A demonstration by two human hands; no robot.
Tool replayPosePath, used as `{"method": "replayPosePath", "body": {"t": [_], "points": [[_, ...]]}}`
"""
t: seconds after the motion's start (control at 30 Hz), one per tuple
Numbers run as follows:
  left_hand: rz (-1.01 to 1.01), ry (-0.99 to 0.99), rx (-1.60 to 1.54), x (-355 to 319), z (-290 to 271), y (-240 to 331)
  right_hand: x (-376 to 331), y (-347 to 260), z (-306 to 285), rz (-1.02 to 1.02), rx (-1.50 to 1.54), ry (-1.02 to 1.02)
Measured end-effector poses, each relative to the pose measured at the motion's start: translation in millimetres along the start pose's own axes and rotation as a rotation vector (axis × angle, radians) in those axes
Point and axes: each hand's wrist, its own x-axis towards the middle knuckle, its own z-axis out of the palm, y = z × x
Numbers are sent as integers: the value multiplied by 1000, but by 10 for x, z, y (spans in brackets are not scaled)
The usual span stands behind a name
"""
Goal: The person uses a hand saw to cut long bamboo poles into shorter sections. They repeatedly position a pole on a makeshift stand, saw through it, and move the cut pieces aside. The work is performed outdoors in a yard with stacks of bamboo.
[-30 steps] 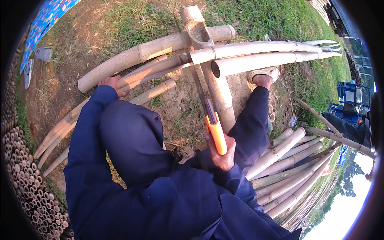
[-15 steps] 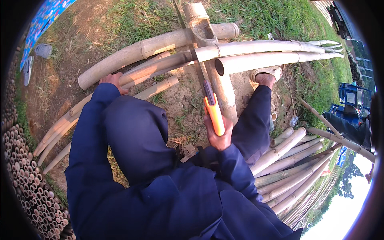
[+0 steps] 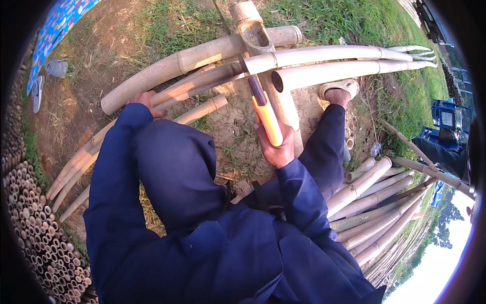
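My right hand is wrapped round the orange and black handle of a hand saw. Its thin blade runs away from me across a long bamboo pole, next to a thick bamboo support. How deep the blade sits in the pole cannot be made out. Further left, my left hand grips the same pole, with its fingertips partly hidden. A thicker bamboo length lies just beyond that hand. Another pole shows its open, hollow end right of the saw.
Several bamboo poles are heaped at my right. A stack of cut bamboo shows its round ends at the lower left. Grey shoes stand near a blue patterned cloth. Blue chairs and part of another person are at the far right.
My right hand has pushed the saw forward, away from me, so the handle is now closer to the pole. The left hand keeps its grip in about the same place.
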Motion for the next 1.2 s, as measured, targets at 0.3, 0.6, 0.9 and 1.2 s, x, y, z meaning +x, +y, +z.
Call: {"method": "replayPosePath", "body": {"t": [0.3, 0.6, 0.9, 1.2], "points": [[82, 20, -254, 439, -410, -559, 47, -134, -97, 111, 52, -85], [364, 203, 176, 177, -439, 1601, -21, -195, 12, 52, -59, -101], [256, 116, 23, 373, -90, 1863, 19, -171, 49, 98, 26, -78], [242, 146, -12, 350, -77, 1815, -1214, -307, -642, 290, 1, -92]]}}
